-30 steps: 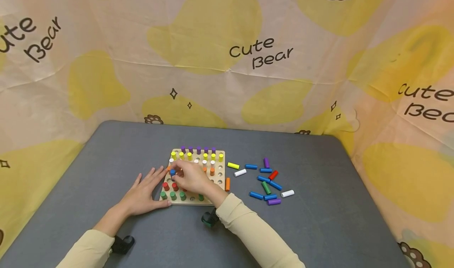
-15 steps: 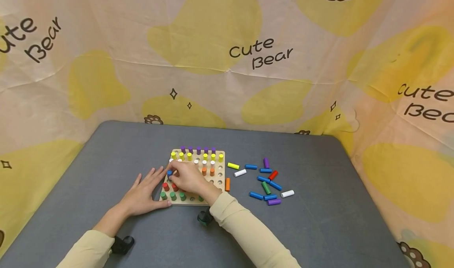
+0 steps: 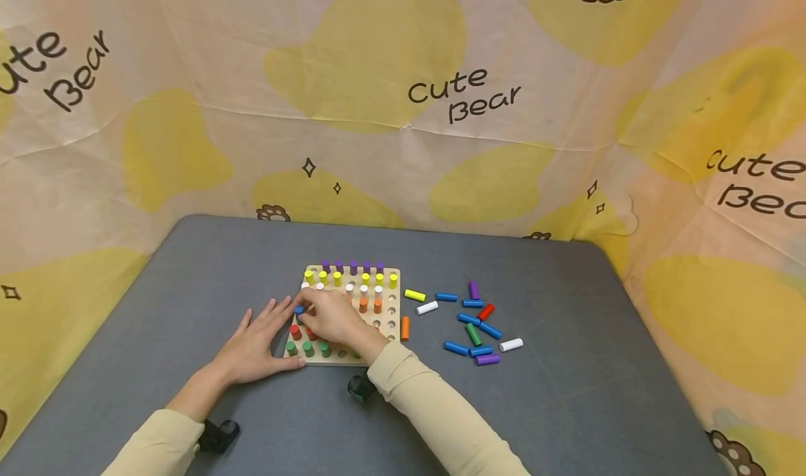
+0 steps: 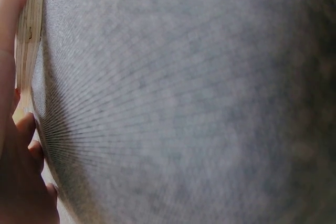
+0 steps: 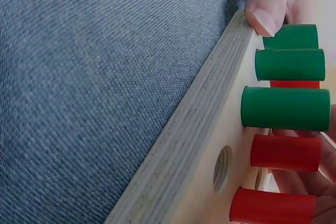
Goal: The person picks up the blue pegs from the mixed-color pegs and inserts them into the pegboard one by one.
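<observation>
Right grip [image 3: 334, 316]: a blue peg [image 3: 299, 310] was pinched, long axis roughly upright; left grip [image 3: 252, 350] was laid spread against the pegboard [image 3: 384, 316].

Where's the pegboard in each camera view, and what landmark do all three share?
Head: the pegboard sits just left of center, below the middle.
Left wrist: only a strip of the pegboard, upper left.
Right wrist: the pegboard slants from bottom center toward upper right.
Landmark: the left hand, its thumb at the pegboard's edge.
</observation>
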{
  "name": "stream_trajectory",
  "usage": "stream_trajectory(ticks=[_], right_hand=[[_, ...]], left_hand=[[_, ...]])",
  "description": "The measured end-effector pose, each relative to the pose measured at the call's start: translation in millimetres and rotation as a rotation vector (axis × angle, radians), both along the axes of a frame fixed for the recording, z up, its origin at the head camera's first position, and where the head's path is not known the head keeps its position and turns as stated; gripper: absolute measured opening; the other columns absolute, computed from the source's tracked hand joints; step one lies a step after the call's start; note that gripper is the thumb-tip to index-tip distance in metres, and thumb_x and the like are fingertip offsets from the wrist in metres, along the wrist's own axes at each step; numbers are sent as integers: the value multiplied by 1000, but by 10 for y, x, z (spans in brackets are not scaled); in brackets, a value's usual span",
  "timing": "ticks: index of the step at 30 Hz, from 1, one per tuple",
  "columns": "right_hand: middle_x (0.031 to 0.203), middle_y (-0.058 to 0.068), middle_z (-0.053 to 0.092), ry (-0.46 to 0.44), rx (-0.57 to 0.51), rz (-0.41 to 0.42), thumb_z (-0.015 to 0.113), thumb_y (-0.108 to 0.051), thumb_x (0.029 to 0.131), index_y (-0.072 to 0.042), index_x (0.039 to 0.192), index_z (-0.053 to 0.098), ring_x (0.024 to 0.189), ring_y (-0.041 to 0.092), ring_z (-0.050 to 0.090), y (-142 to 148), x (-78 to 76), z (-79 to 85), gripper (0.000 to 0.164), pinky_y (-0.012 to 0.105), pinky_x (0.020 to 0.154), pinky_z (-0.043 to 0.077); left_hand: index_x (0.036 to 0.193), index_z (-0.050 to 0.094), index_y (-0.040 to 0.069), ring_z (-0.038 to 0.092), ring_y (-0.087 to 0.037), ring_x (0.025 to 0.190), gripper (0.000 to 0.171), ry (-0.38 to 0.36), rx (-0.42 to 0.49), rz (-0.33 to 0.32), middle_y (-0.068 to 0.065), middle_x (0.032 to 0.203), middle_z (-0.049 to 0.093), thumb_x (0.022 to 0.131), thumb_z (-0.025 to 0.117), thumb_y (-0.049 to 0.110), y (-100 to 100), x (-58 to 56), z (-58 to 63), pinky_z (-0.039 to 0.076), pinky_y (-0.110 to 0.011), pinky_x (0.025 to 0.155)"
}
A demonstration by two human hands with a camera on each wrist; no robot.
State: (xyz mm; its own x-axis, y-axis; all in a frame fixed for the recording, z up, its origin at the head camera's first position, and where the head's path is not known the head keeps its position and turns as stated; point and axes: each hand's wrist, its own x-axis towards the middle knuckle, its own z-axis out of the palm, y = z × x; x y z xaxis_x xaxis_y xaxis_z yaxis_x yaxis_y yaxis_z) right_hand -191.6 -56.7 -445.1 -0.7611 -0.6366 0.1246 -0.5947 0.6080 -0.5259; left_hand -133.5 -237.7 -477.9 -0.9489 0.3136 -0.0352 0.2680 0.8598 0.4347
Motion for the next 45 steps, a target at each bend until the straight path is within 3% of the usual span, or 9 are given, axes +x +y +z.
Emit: stream_trajectory(ticks=[11, 23, 29, 35, 42, 45], right_hand=[[97, -7, 68, 3, 8, 7, 60, -19, 89, -18, 105, 66, 85, -3, 60, -15, 9, 11, 16, 6, 66, 43], [103, -7, 68, 38, 23, 25, 59, -19, 90, -17, 109, 67, 86, -4, 61, 8, 14, 21, 21, 4, 63, 41], [103, -6, 69, 81, 25, 24, 58, -18, 90, -16, 110, 67, 66, -8, 54, 31, 18, 54, 21, 6, 52, 37], [102, -7, 67, 58, 38, 24, 56, -19, 92, -18, 110, 66, 48, -4, 45, 84, 50, 155, 21, 10, 43, 35], [103, -8, 67, 84, 26, 52, 56, -19, 91, -18, 112, 64, 83, -2, 60, 228, 58, 250, 22, 8, 63, 44], [104, -8, 66, 109, 42, 68, 57, -21, 92, -17, 115, 63, 87, -1, 60, 300, 55, 266, 25, 8, 66, 44]], left_hand=[[148, 19, 23, 14, -37, 139, 104, 11, 7, -3, -11, 152, 23, 67, 62, 71, -8, -6, -19, 4, -62, 107], [148, 20, 21, 14, -37, 139, 104, 7, -1, -8, -11, 152, 22, 68, 61, 71, -12, -7, -23, 3, -62, 107], [148, 22, 19, 14, -37, 139, 104, 4, 0, -7, -12, 152, 22, 68, 62, 71, -11, -5, -17, 3, -63, 106], [148, 21, 20, 13, -37, 140, 104, -3, 2, -5, -12, 152, 21, 67, 62, 70, -7, 0, -19, 3, -63, 106], [148, 22, 18, 13, -38, 140, 104, -7, 4, -4, -12, 152, 21, 67, 63, 70, -4, -1, -18, 3, -62, 107], [148, 22, 18, 13, -38, 140, 104, -4, 1, -6, -12, 152, 21, 67, 63, 70, -5, -9, -23, 3, -63, 107]])
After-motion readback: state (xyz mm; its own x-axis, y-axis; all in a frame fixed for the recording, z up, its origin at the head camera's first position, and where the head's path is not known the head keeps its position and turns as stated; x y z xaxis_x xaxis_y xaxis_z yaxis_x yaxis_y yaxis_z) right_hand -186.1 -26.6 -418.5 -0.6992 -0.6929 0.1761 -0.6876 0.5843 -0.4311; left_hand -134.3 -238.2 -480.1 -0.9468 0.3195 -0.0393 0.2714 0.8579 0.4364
